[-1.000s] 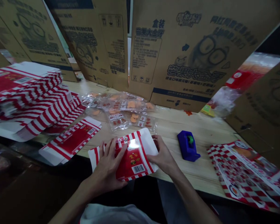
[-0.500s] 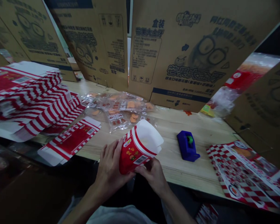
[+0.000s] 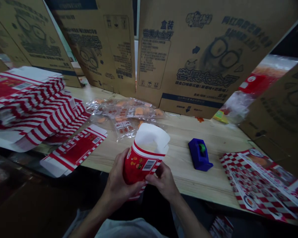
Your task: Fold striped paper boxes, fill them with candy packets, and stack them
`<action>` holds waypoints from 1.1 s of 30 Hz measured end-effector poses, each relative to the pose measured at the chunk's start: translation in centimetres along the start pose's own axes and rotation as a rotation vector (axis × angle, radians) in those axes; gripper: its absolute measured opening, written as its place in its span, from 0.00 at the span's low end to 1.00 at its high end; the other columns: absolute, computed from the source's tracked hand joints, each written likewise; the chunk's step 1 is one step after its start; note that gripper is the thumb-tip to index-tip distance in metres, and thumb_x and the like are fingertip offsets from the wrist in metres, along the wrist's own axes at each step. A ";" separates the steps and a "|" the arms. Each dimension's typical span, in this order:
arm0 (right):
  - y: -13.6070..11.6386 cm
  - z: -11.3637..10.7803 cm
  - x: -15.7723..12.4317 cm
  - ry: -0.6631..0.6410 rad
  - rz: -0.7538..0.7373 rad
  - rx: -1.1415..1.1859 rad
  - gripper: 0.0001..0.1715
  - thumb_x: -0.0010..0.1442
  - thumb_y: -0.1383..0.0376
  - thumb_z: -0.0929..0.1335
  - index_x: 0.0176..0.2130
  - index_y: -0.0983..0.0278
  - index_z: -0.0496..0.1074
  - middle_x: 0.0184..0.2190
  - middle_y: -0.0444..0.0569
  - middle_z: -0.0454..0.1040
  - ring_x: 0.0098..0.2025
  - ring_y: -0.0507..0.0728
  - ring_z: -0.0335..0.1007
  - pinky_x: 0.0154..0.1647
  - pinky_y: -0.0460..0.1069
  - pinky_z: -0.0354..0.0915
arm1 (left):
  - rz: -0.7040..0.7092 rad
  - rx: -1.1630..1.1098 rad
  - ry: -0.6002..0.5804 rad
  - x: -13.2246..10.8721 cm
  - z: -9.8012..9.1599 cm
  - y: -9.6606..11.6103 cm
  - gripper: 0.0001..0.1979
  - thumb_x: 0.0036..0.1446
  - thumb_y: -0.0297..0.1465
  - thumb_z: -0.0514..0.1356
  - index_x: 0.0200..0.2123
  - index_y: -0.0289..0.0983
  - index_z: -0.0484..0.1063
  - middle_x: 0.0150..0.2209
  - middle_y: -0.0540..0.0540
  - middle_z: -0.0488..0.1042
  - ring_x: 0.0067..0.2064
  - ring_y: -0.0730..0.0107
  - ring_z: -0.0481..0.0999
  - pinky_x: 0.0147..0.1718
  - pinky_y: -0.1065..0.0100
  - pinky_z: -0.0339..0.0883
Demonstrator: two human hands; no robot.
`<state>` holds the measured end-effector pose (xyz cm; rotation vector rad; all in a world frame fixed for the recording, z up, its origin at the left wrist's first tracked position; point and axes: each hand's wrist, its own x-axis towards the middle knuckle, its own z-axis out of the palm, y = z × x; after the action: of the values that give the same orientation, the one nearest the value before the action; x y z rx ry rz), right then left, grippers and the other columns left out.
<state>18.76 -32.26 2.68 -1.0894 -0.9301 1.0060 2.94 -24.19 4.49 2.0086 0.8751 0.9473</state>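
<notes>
A red and white paper carton is held in front of me over the table's front edge, its white-lined mouth gaping upward and a barcode facing me. My left hand wraps round its left side, thumb across the lower front. On the lower right side, my right hand grips the carton with its thumb in front; some of its fingers are hidden behind. Just beyond the carton lie clear plastic packets with orange pieces in them. A flat folded carton rests on the table to the left.
Tall stacks of flat striped cartons stand at the left. A blue tape dispenser sits right of my hands. Checkered printed sheets overhang the right front edge. Large cardboard boxes line the back of the wooden table.
The carton has tilted more upright and shifted slightly left and toward me. Both hands have kept hold of it and moved with it.
</notes>
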 end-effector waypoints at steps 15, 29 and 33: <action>1.1 -1.8 1.1 0.165 0.111 -0.045 0.12 0.50 0.58 0.76 0.34 0.62 0.79 0.34 0.48 0.81 0.35 0.62 0.77 0.39 0.56 0.73 | -0.621 -0.835 -0.027 0.4 0.5 -2.6 0.15 0.42 0.33 0.72 0.33 0.32 0.77 0.32 0.42 0.82 0.32 0.58 0.80 0.35 0.57 0.76; 0.0 -4.4 3.5 0.386 0.132 0.255 0.18 0.40 0.63 0.80 0.33 0.63 0.79 0.33 0.49 0.81 0.31 0.59 0.77 0.35 0.54 0.74 | -0.534 -0.662 -0.258 -2.1 0.8 -4.8 0.17 0.53 0.42 0.64 0.24 0.33 0.75 0.22 0.49 0.75 0.23 0.72 0.72 0.25 0.73 0.65; 1.0 -4.4 2.3 0.349 0.208 0.248 0.18 0.39 0.62 0.80 0.33 0.64 0.79 0.32 0.50 0.81 0.30 0.59 0.77 0.34 0.54 0.74 | -0.414 -0.697 -0.387 -0.2 0.2 -4.3 0.17 0.51 0.40 0.66 0.41 0.34 0.77 0.38 0.43 0.80 0.40 0.60 0.78 0.41 0.64 0.71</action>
<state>23.40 -30.99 0.98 -1.1201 -0.4050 1.0272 1.90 -22.35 0.77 1.2787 0.5945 0.4997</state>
